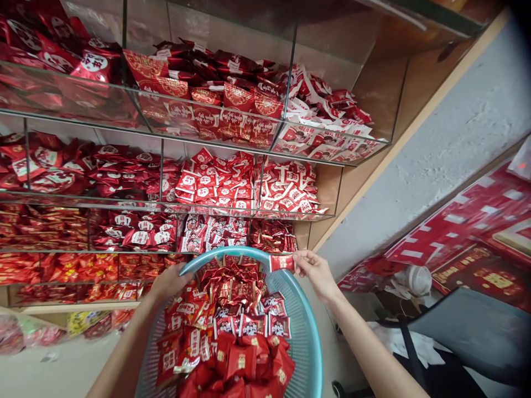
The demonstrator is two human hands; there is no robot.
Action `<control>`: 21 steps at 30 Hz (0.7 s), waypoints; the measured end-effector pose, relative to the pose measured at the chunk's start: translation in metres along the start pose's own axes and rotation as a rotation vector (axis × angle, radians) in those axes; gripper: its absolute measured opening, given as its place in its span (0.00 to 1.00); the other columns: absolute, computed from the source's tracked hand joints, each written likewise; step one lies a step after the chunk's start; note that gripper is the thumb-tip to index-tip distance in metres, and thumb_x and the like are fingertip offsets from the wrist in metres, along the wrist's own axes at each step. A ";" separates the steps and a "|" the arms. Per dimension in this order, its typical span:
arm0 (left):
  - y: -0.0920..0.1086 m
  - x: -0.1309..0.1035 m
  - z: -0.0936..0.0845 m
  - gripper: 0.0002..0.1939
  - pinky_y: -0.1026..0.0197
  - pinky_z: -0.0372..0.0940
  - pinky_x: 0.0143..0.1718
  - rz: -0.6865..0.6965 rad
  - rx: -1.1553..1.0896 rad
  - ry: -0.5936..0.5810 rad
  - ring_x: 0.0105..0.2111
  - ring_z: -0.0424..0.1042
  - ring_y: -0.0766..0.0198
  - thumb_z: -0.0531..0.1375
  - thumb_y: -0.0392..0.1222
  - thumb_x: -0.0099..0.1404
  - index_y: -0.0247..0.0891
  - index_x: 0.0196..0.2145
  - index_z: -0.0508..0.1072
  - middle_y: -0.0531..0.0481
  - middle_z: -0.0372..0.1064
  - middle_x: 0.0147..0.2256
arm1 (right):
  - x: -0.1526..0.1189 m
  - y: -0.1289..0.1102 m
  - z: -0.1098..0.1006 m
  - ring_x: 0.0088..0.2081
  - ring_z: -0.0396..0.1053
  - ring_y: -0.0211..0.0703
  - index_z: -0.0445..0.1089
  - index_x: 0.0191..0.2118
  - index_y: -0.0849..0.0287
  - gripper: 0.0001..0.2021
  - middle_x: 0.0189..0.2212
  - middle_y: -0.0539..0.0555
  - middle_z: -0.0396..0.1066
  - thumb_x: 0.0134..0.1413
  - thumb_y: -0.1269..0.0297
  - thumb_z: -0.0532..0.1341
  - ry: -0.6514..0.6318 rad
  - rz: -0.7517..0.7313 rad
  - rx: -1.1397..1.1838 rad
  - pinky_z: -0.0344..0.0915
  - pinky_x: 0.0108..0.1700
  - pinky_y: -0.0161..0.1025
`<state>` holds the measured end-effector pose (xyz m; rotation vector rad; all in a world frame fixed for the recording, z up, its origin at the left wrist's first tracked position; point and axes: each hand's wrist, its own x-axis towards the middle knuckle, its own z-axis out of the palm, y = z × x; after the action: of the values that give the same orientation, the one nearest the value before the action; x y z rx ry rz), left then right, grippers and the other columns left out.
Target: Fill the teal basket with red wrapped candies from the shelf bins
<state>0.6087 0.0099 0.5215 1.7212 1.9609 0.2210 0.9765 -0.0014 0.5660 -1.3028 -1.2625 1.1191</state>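
A teal plastic basket [313, 331] full of red wrapped candies [241, 360] is in front of me. My left hand [171, 282] grips its far left rim, fingers partly hidden behind the edge. Between the thumb and fingertips of my right hand [313, 271] is a small red candy packet [282, 263] with white ends, held over the basket's far right rim. Inside the basket, red packets with white print [253, 325] lie beside dark red and orange-red ones.
Beyond the basket stands a wooden shelf unit with glass dividers [207, 126], its bins filled with red packets [203, 179]. To the right are a grey wall [448, 160], a dark chair [477, 331] and red boxes [489, 276]. Bags [87, 323] lie under the shelves.
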 end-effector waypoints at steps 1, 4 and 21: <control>0.000 0.000 0.000 0.12 0.65 0.53 0.26 -0.002 -0.001 -0.002 0.29 0.68 0.60 0.49 0.45 0.56 0.38 0.31 0.67 0.50 0.68 0.27 | -0.003 0.003 0.001 0.18 0.58 0.32 0.67 0.32 0.64 0.18 0.17 0.48 0.63 0.44 0.52 0.61 -0.038 0.006 -0.032 0.54 0.20 0.30; 0.001 -0.001 0.000 0.12 0.65 0.52 0.26 -0.003 -0.001 -0.008 0.29 0.68 0.60 0.48 0.45 0.56 0.37 0.30 0.67 0.50 0.68 0.27 | -0.008 0.019 0.006 0.16 0.57 0.31 0.65 0.28 0.62 0.15 0.16 0.47 0.62 0.46 0.53 0.60 -0.140 -0.014 -0.174 0.52 0.19 0.30; 0.000 0.001 0.002 0.10 0.65 0.52 0.26 0.006 0.012 0.003 0.29 0.67 0.60 0.48 0.44 0.55 0.38 0.29 0.66 0.50 0.68 0.27 | -0.025 0.045 0.044 0.37 0.67 0.45 0.62 0.45 0.59 0.16 0.34 0.57 0.68 0.53 0.79 0.46 -0.390 -0.136 -1.474 0.56 0.34 0.36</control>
<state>0.6090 0.0108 0.5195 1.7358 1.9626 0.2146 0.9362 -0.0239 0.5166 -1.9599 -2.6295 0.1650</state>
